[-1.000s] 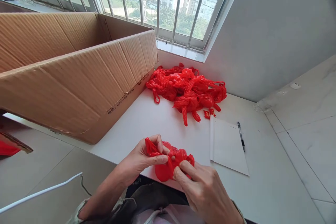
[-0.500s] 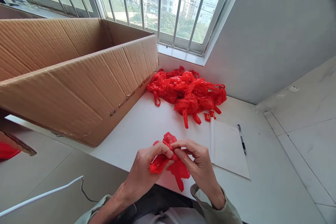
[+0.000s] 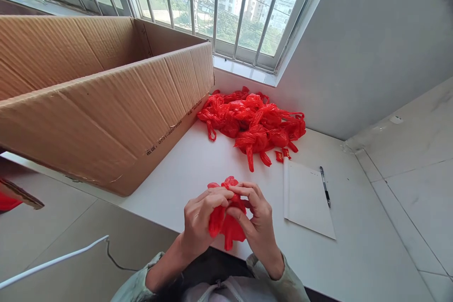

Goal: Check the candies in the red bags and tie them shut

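Note:
Between my two hands is a crumpled red plastic bag (image 3: 229, 236), held above the near edge of the white table (image 3: 170, 198). My left hand (image 3: 202, 214) grips it from the left, fingers bent over its top. From the right, my right hand (image 3: 257, 219) pinches the same bag with thumb and fingers near its upper middle. The bag's lower part hangs below the fingers, and its bunched top shows above them. Where exactly the fingertips press is partly hidden. Farther back lies a heap of red plastic bags (image 3: 253, 120), many of them knotted.
A large open cardboard box (image 3: 106, 118) takes up the left of the table. Right of my hands lie a white notepad (image 3: 309, 200) and a black pen (image 3: 324, 188). Small red packets (image 3: 280, 156) lie by the heap. A barred window (image 3: 226, 14) is behind.
Both hands have shifted closer together around the red bag. My left fingers now reach over its top, and my right hand has moved slightly left. The bag's hanging part has moved left too.

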The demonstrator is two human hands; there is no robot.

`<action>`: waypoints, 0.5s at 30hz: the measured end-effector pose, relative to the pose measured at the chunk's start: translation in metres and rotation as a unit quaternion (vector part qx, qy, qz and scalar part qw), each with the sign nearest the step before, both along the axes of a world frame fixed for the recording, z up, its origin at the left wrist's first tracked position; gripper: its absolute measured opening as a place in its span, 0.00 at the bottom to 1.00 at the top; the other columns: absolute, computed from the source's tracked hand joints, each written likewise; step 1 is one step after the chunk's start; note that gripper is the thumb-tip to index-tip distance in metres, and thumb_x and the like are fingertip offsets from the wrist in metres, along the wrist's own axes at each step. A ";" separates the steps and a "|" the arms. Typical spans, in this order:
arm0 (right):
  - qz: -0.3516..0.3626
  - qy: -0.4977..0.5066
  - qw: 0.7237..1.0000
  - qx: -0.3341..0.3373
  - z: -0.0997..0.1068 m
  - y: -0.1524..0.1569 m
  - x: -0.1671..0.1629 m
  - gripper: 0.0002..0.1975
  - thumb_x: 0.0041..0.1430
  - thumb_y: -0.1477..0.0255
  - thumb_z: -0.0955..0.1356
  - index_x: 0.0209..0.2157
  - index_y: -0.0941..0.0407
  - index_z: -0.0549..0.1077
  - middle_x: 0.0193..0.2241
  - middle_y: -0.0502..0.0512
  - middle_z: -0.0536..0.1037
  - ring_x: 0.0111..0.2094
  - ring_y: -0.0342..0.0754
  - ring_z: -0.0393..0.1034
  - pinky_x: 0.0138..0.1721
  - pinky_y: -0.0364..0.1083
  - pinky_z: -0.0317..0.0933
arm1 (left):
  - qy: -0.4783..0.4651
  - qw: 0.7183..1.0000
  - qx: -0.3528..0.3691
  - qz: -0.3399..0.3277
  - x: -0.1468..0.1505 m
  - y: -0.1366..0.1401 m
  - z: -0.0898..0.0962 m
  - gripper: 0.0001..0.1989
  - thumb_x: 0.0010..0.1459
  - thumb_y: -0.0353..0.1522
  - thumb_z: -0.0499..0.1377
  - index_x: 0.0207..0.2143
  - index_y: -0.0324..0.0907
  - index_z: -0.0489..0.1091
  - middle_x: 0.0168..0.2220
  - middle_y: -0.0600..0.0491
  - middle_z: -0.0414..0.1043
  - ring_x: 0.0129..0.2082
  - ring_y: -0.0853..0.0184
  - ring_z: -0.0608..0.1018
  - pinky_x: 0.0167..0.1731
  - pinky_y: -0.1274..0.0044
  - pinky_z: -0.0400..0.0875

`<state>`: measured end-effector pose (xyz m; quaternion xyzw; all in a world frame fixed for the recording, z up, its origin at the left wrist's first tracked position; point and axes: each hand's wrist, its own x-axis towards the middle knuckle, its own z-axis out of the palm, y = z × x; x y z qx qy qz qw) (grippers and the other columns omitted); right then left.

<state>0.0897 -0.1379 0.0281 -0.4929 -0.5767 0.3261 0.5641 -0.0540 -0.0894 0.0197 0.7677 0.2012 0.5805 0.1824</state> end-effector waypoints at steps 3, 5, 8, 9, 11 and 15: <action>-0.001 0.028 0.999 -0.041 -0.005 0.002 -0.001 0.07 0.61 0.72 0.66 0.40 0.51 0.74 0.40 0.52 0.74 0.41 0.45 0.71 0.35 0.42 0.69 | 0.022 1.000 0.001 0.008 0.000 0.004 -0.001 0.06 0.61 0.23 0.57 0.38 0.42 0.63 0.34 0.50 0.78 0.36 0.66 0.80 0.36 0.76 0.77; 0.014 0.043 0.997 -0.070 -0.006 0.003 -0.002 0.04 0.60 0.72 0.67 0.37 0.53 0.74 0.35 0.51 0.75 0.36 0.43 0.71 0.32 0.41 0.68 | 0.029 0.998 0.030 0.041 -0.001 0.008 -0.002 0.07 0.60 0.23 0.58 0.38 0.41 0.63 0.34 0.50 0.78 0.37 0.66 0.80 0.36 0.76 0.77; 0.030 0.057 0.994 -0.090 -0.006 0.003 -0.003 0.02 0.57 0.73 0.69 0.35 0.54 0.74 0.32 0.49 0.75 0.32 0.41 0.70 0.33 0.40 0.66 | 0.042 0.993 0.090 0.066 -0.006 0.017 -0.003 0.07 0.60 0.24 0.59 0.39 0.40 0.64 0.34 0.49 0.77 0.37 0.65 0.80 0.37 0.75 0.78; 0.043 0.075 0.992 -0.096 -0.006 0.004 -0.002 0.05 0.57 0.72 0.69 0.37 0.53 0.74 0.32 0.49 0.76 0.32 0.41 0.70 0.33 0.40 0.66 | 0.049 0.992 0.098 0.057 -0.008 0.019 -0.003 0.07 0.61 0.24 0.58 0.40 0.40 0.64 0.35 0.48 0.77 0.37 0.65 0.80 0.36 0.75 0.78; 0.081 0.122 0.983 -0.114 -0.005 0.007 0.003 0.11 0.61 0.67 0.67 0.45 0.51 0.72 0.32 0.49 0.76 0.31 0.41 0.71 0.32 0.41 0.67 | 0.057 0.993 0.099 0.043 -0.011 0.021 -0.002 0.06 0.63 0.25 0.56 0.42 0.40 0.64 0.36 0.47 0.75 0.36 0.66 0.79 0.33 0.76 0.77; 0.137 0.095 0.975 -0.144 0.000 0.020 0.015 0.14 0.64 0.63 0.64 0.47 0.53 0.74 0.25 0.48 0.73 0.23 0.39 0.67 0.26 0.40 0.64 | 0.081 0.994 0.064 0.032 -0.015 0.018 0.006 0.06 0.66 0.25 0.51 0.41 0.40 0.67 0.35 0.48 0.73 0.33 0.69 0.78 0.29 0.82 0.74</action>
